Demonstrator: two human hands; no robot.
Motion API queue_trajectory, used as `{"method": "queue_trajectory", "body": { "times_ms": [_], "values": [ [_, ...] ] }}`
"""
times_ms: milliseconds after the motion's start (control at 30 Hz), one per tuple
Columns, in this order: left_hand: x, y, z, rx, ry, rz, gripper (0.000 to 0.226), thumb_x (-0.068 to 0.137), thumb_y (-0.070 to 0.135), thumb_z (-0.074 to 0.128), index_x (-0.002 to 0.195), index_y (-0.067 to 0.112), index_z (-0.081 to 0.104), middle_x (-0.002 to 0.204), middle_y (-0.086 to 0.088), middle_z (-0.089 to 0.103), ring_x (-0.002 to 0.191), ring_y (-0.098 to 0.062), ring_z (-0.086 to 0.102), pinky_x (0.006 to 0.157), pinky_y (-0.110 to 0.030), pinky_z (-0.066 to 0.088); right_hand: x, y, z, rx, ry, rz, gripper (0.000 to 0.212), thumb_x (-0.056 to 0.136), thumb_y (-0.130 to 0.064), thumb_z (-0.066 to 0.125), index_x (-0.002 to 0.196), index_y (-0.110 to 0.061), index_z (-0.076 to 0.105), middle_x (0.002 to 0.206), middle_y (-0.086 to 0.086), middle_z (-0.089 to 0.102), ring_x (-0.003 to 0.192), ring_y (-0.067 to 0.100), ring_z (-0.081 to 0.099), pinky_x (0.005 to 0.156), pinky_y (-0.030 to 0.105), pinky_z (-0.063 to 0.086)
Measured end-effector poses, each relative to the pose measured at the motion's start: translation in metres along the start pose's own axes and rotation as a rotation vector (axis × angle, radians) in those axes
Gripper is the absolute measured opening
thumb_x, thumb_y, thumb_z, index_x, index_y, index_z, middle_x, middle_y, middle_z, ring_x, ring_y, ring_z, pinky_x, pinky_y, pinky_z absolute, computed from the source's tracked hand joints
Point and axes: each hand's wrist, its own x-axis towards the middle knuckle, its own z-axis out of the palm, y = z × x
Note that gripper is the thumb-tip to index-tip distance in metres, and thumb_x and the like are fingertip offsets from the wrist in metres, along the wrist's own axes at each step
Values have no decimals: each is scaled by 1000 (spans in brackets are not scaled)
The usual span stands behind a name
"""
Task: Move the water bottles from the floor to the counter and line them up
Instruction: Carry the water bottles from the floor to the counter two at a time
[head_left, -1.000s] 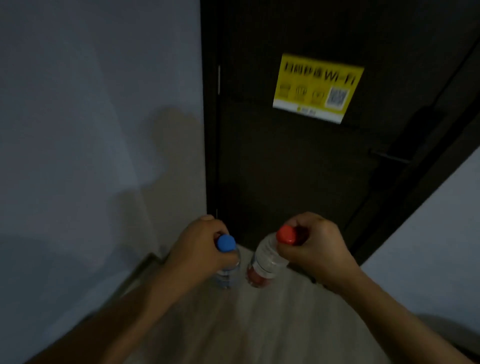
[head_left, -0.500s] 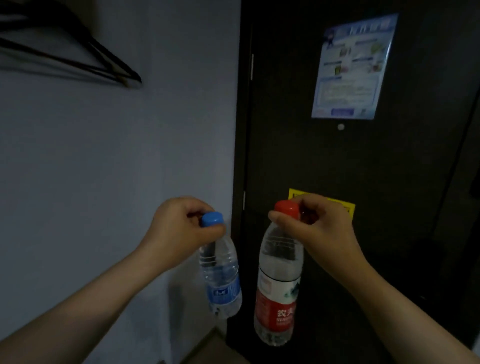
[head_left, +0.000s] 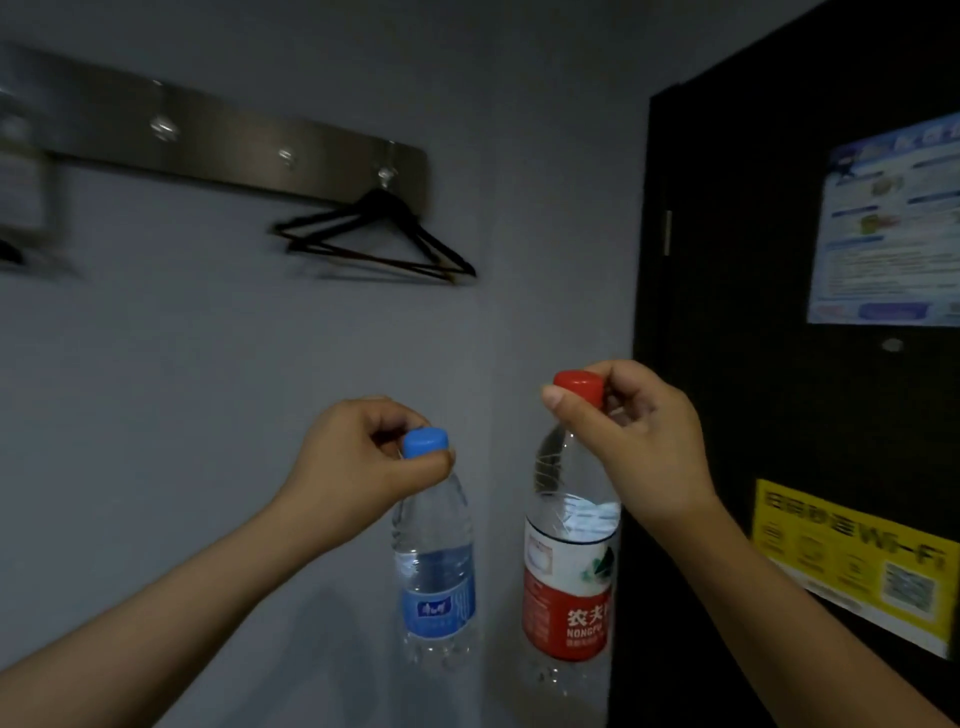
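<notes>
While left fingers (head_left: 435, 461) pinch blue bottle (head_left: 439, 582), right fingers (head_left: 560, 404) pinch red bottle (head_left: 569, 603)

small bottle (head_left: 435, 566): clear, blue cap, blue label | big bottle (head_left: 569, 561): clear, red cap, red-and-white label | wall (head_left: 156, 415): grey | door (head_left: 753, 364): black | hangers (head_left: 384, 234): black | sign (head_left: 852, 561): yellow | poster (head_left: 888, 228): blue-white

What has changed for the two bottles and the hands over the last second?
The blue-capped bottle and the red-capped bottle came up from floor level and now hang in mid-air. The view swung up, bringing the hangers into sight. Unchanged: left hand holds the blue one by its cap, right hand the red one.
</notes>
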Motion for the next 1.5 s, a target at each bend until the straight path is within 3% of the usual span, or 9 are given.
{"method": "queue_trajectory", "body": {
  "times_ms": [167, 333, 500, 767, 867, 1067, 1200, 1367, 1500],
  "values": [
    [-19, 1, -74, 100, 90, -5, 33, 46, 51, 66, 70, 29, 70, 72, 5, 68, 58, -6, 58, 57, -23, 48, 2, -34, 64, 140, -99, -54, 24, 75, -35, 75, 75, -14, 64, 74, 10, 62, 64, 9, 53, 60, 18, 45],
    [-55, 0, -165, 164, 233, -58, 22, 55, 38, 79, 69, 22, 72, 71, -2, 69, 59, -12, 59, 59, -30, 51, -11, -82, 142, 255, -178, -105, 21, 74, -34, 76, 75, -15, 66, 72, 4, 63, 62, 3, 52, 57, 12, 44],
    [-101, 7, -261, 282, 339, -78, 12, 64, 18, 82, 67, 14, 71, 51, 11, 57, 46, 1, 46, 49, -12, 38, -37, -141, 226, 390, -260, -142, 22, 74, -34, 77, 74, -15, 67, 72, 7, 63, 62, 6, 52, 59, 17, 44],
    [-204, 25, -427, 483, 508, -125, 21, 62, 30, 85, 69, 16, 71, 47, 9, 53, 44, -1, 43, 48, -15, 37, -105, -257, 357, 618, -420, -161, 33, 65, -52, 70, 75, -20, 69, 72, 1, 66, 63, 6, 55, 58, 16, 46],
    [-243, 35, -478, 589, 560, -166, 18, 65, 28, 84, 70, 17, 70, 46, 10, 51, 44, -1, 42, 48, -16, 36, -133, -300, 403, 720, -500, -156, 34, 64, -52, 70, 73, -19, 68, 69, 0, 65, 60, 6, 55, 57, 23, 48],
    [-308, 51, -559, 776, 694, -220, 13, 68, 28, 82, 68, 21, 71, 51, 4, 56, 48, -2, 45, 49, -18, 38, -182, -371, 482, 904, -678, -206, 30, 67, -47, 71, 76, -19, 70, 70, 1, 66, 60, 8, 58, 57, 19, 48],
    [-342, 58, -601, 878, 782, -257, 16, 67, 29, 84, 69, 19, 72, 61, -5, 63, 53, -8, 53, 53, -28, 45, -208, -412, 536, 1027, -767, -225, 30, 68, -48, 73, 79, -20, 71, 72, 4, 68, 68, 23, 65, 64, 33, 53],
    [-368, 69, -639, 1071, 884, -338, 20, 65, 32, 83, 75, 18, 72, 67, -4, 67, 61, -19, 64, 58, -36, 54, -232, -456, 597, 1208, -862, -262, 32, 68, -50, 72, 81, -21, 71, 68, -5, 69, 60, 5, 61, 57, 15, 47],
    [-384, 74, -667, 1196, 970, -390, 24, 63, 38, 82, 77, 20, 72, 68, -3, 68, 63, -17, 65, 58, -28, 54, -246, -485, 639, 1324, -942, -276, 32, 67, -49, 72, 83, -21, 70, 71, -5, 68, 63, 3, 61, 58, 12, 48]
  ]
}}
